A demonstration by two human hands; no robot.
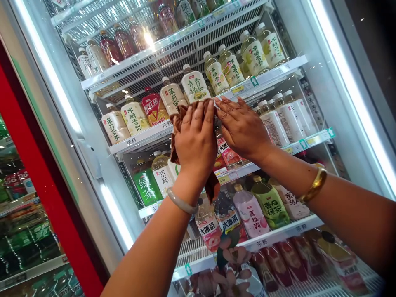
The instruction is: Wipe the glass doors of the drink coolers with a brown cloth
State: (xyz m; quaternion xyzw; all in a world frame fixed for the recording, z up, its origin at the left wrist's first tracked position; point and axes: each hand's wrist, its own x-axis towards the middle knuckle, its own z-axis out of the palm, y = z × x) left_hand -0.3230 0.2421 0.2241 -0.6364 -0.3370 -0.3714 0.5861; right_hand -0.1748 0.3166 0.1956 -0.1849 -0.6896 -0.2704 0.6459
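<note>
My left hand point(196, 138), with a pale bangle on its wrist, presses a brown cloth point(213, 185) against what looks like the glass front of a drinks cooler. The cloth bunches above the fingertips, and one end hangs below the palm. Just right of it, my right hand point(243, 128) lies flat with its fingers stretched out toward the cloth; it holds nothing. A gold bangle point(314, 183) circles the right wrist. Behind the hands, a green tea bottle point(194, 84) and a red-labelled bottle point(154, 105) stand on a shelf, partly covered by the cloth and fingers.
Several tilted-looking white shelves point(140, 138) hold rows of bottled drinks. Bright light strips point(349, 90) run down both sides. Pink flower shapes point(235, 253) show low on the front. A red frame point(46, 181) at left borders another stocked cooler.
</note>
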